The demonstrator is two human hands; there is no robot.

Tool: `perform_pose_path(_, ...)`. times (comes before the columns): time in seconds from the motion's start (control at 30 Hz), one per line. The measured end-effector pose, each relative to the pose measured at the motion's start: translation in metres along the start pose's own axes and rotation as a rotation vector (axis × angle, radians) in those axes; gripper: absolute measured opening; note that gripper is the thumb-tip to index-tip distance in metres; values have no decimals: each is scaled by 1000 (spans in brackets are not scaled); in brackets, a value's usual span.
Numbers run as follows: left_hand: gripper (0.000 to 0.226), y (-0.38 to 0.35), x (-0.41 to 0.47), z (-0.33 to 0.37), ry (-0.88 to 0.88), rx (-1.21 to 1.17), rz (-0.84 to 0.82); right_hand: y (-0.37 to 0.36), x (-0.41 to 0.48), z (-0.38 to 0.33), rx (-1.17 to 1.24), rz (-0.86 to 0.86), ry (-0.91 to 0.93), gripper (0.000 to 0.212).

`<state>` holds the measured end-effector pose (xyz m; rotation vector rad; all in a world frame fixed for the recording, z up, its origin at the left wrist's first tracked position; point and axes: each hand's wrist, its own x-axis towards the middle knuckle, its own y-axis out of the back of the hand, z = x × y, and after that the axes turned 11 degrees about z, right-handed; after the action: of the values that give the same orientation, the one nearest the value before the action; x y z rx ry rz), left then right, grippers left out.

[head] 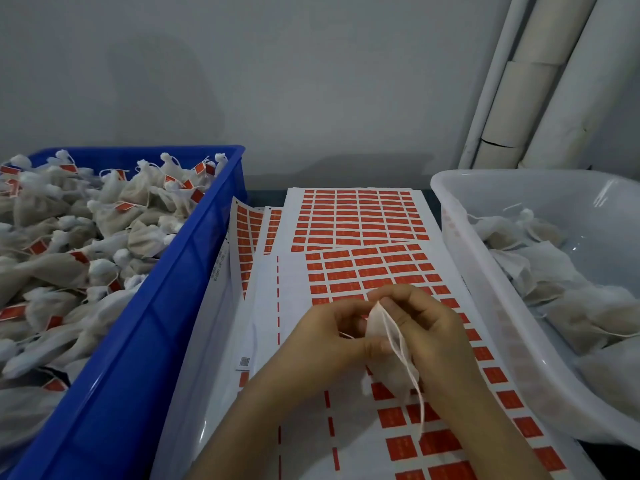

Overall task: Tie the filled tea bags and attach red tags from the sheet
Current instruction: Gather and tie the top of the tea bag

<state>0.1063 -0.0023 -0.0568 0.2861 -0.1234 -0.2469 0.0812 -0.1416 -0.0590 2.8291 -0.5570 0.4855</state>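
Hands meet at lower centre of the frame over the sticker sheets, both working one tea bag point(382, 355). Left hand point(325, 344) comes in from the bottom edge, fingers curled and pinching the bag's left side near its gathered neck. Right hand point(427, 336) sits just beside it, fingers curled around the bag's top and right side, so both hands are clamped on the same bag and touching or nearly touching each other. White string point(407, 362) loops down from the bag's neck across the right hand and hangs toward the bottom of the frame. Bag is held above the nearest red tag sheet point(363, 268), which overlaps a second sheet point(356, 216) further back at centre frame; more sheets point(247, 237) fan out at its left edge. Sheets lie on a dark desk point(266, 195), visible only as a strip at the back. Blue crate point(145, 327) fills the left of the frame, heaped with tied bags with red tags point(114, 209). Clear plastic tub point(460, 237) on the right holds filled bags without tags point(554, 299). Grey wall point(277, 81) behind, white pipes point(540, 81) in the upper right.
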Motion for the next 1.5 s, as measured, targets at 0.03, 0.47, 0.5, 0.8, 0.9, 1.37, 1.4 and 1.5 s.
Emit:
perform_pose_path(0.03,19,0,0,0,3,3,49,1,1,2,54,13,-36,14)
perform_pose_path(0.47,11,6,3,0,113,-101,349,0,-1,-10,-112,93,6,34)
perform_pose_path(0.5,12,6,3,1,114,-102,357,1,-1,-10,-121,88,14,33)
perform_pose_path(0.8,16,7,4,1,157,-78,371,1,-2,-6,-206,158,-4,10)
perform_pose_path(0.9,24,5,4,0,170,-55,367,1,-3,-6,-174,134,12,12)
perform_pose_path(1.37,23,-3,2,9,118,-75,356,-5,-7,-5,-292,148,171,6)
perform_pose_path(1.4,22,-2,2,9,120,-77,372,-5,-7,-5,-303,156,178,5)
perform_pose_path(1.5,16,-1,3,8,109,-80,378,-5,-7,-4,-312,186,168,1)
